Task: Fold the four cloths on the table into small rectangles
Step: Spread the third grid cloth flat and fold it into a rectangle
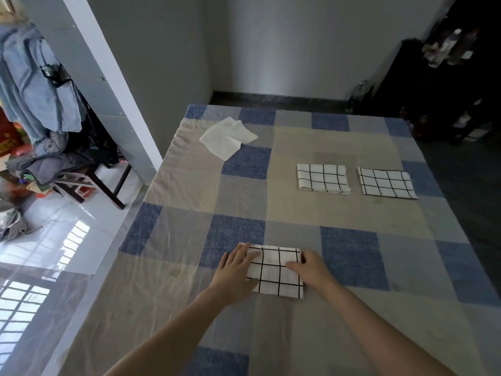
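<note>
A white cloth with a black grid (276,272), folded into a small rectangle, lies near the front of the table. My left hand (235,270) rests flat on its left edge with straight fingers. My right hand (311,270) lies on its right edge, thumb stretched over the cloth. Two more grid cloths, one (322,178) and another (386,183) to its right, lie folded as rectangles further back. A plain white cloth (227,137) lies loosely spread and rumpled at the far left.
The table carries a blue, grey and beige checked cover (298,213). A chair heaped with clothes (62,164) stands left of the table beside a white pillar (108,77). Dark shelving (447,90) rises at the back right.
</note>
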A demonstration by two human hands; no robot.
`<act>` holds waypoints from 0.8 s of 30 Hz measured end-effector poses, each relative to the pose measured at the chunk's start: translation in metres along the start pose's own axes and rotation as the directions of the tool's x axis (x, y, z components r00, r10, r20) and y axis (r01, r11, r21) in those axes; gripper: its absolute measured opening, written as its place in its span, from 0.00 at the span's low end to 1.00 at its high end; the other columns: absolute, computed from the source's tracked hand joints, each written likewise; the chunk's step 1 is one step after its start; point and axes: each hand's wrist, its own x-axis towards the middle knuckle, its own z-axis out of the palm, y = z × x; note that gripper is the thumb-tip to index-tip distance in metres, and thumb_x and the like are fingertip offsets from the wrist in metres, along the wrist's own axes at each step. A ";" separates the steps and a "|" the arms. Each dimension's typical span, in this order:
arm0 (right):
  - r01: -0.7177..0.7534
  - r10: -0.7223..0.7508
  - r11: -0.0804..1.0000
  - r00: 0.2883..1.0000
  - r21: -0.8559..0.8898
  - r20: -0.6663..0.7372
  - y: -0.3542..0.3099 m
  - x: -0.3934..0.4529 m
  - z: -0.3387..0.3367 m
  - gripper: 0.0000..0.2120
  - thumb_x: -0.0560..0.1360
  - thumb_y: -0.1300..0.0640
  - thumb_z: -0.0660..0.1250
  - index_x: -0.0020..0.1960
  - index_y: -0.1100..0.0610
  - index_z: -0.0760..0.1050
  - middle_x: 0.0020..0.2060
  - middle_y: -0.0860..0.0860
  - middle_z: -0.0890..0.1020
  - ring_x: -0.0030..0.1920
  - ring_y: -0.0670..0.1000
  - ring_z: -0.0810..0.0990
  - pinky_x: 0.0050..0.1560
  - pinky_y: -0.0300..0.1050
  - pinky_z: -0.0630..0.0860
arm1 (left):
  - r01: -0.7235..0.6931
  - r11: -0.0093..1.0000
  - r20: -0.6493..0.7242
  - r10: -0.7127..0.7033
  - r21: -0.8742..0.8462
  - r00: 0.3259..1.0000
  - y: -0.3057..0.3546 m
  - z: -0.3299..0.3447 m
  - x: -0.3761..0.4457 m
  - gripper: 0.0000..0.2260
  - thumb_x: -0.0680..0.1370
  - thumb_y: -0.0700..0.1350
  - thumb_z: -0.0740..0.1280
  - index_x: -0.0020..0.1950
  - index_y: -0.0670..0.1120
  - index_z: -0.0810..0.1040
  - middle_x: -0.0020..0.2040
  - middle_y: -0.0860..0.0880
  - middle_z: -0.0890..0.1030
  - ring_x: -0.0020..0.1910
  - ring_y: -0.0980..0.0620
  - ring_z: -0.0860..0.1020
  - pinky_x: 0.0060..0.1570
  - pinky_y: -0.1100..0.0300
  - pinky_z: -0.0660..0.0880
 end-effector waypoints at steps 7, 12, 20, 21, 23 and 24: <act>0.248 -0.253 0.962 0.967 0.114 0.024 -0.042 -0.052 -0.020 0.06 0.77 0.57 0.66 0.53 0.49 0.78 0.46 0.44 0.85 0.47 0.40 0.82 0.47 0.34 0.75 | 0.222 0.570 -0.010 -0.375 -0.791 0.927 -0.006 -0.015 -0.006 0.35 0.72 0.52 0.75 0.74 0.46 0.63 0.70 0.48 0.70 0.70 0.47 0.68 0.67 0.51 0.69; 0.280 -0.282 0.934 0.959 0.223 -0.027 -0.065 -0.067 -0.035 0.06 0.78 0.57 0.67 0.53 0.51 0.78 0.43 0.43 0.85 0.44 0.38 0.82 0.42 0.30 0.74 | 0.150 0.227 0.096 -0.233 -0.962 0.968 -0.007 -0.041 -0.016 0.08 0.77 0.41 0.69 0.56 0.44 0.81 0.52 0.46 0.85 0.51 0.48 0.83 0.52 0.55 0.79; 0.213 -0.205 0.905 0.977 0.368 -0.060 -0.075 -0.059 -0.032 0.08 0.76 0.57 0.69 0.55 0.50 0.79 0.48 0.47 0.86 0.49 0.46 0.84 0.52 0.47 0.80 | 0.101 0.212 0.034 -0.300 -0.972 0.953 -0.011 -0.063 -0.014 0.04 0.78 0.40 0.68 0.52 0.42 0.79 0.43 0.44 0.84 0.35 0.50 0.81 0.31 0.60 0.76; 0.176 -0.175 0.911 0.984 0.374 -0.038 -0.075 -0.058 -0.029 0.08 0.76 0.57 0.69 0.54 0.50 0.79 0.48 0.47 0.85 0.48 0.45 0.84 0.51 0.46 0.80 | 0.098 0.208 0.027 -0.318 -0.973 0.948 -0.012 -0.064 -0.014 0.04 0.78 0.40 0.68 0.52 0.42 0.80 0.42 0.44 0.84 0.34 0.50 0.81 0.31 0.61 0.76; 0.082 -0.101 0.915 0.995 0.395 0.028 -0.071 -0.056 -0.023 0.08 0.76 0.58 0.69 0.53 0.49 0.78 0.49 0.47 0.85 0.47 0.46 0.84 0.45 0.44 0.80 | 0.102 0.193 0.028 -0.354 -0.976 0.935 -0.015 -0.064 -0.014 0.04 0.78 0.39 0.67 0.51 0.41 0.80 0.41 0.44 0.84 0.35 0.48 0.82 0.33 0.58 0.78; 0.023 -0.055 0.913 0.996 0.408 0.066 -0.069 -0.055 -0.020 0.08 0.76 0.59 0.69 0.53 0.50 0.78 0.49 0.49 0.85 0.46 0.47 0.84 0.42 0.44 0.80 | 0.108 0.185 0.032 -0.372 -0.977 0.928 -0.017 -0.063 -0.014 0.03 0.78 0.39 0.67 0.50 0.41 0.80 0.42 0.44 0.84 0.37 0.47 0.82 0.35 0.56 0.79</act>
